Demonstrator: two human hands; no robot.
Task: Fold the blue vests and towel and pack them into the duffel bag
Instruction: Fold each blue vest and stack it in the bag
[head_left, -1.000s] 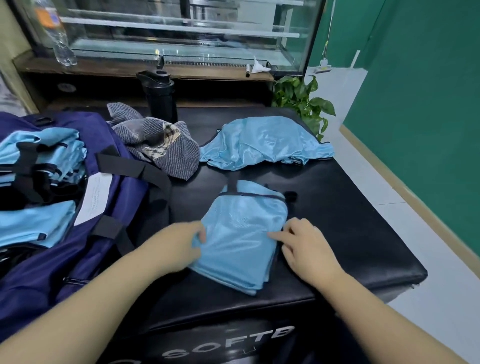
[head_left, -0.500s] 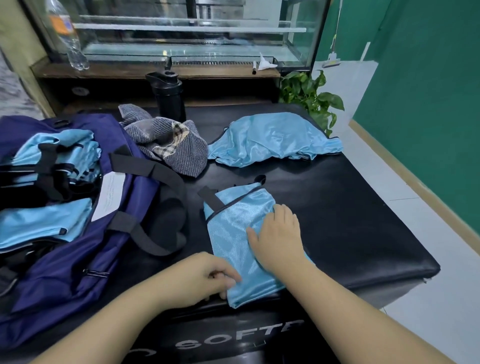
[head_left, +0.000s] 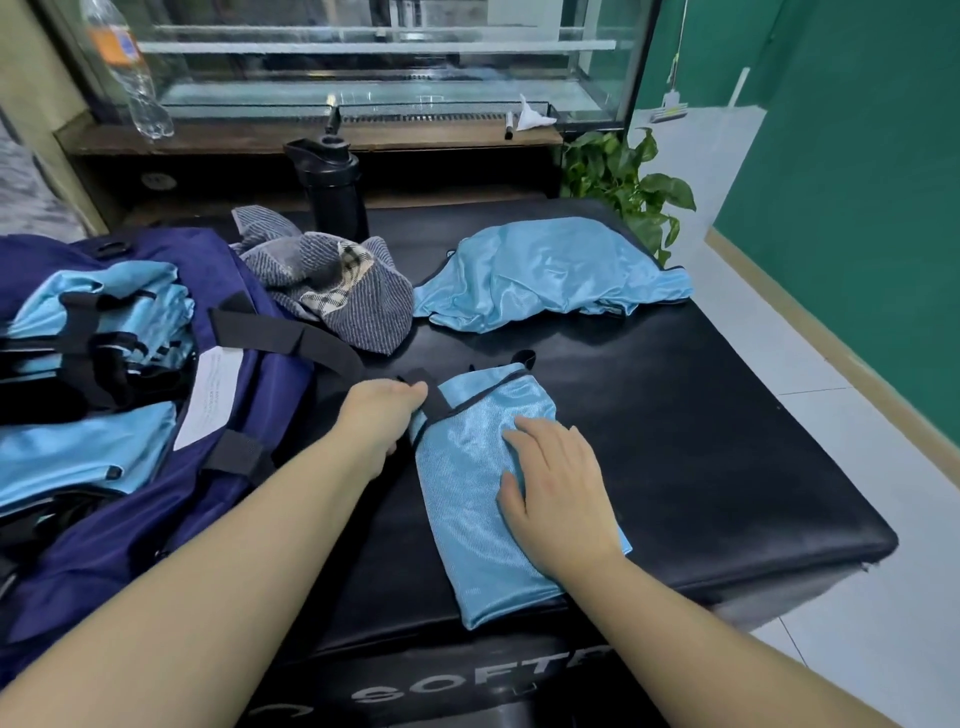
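Filling the frame's left edge, the navy duffel bag (head_left: 249, 395) holds folded blue vests (head_left: 88, 457). At centre, the left hand (head_left: 382, 415) pinches the folded vest (head_left: 467, 478) by its black strap; the right hand (head_left: 558, 493) presses flat on it. A crumpled vest (head_left: 545, 275) lies at upper right.

Only two bare forearms and hands show. The left hand (head_left: 382, 410) and right hand (head_left: 558, 493) wear no gloves, rings, watch or bands. Both forearms are uncovered right down to the bottom edge of the view, so no sleeve or cuff shows on either arm. The right hand's fingers (head_left: 535, 434) are bare, with short nails as far as can be seen. The left hand's fingertips are hidden. No marks, tape or cables show on either arm. The rest of the body is out of view.
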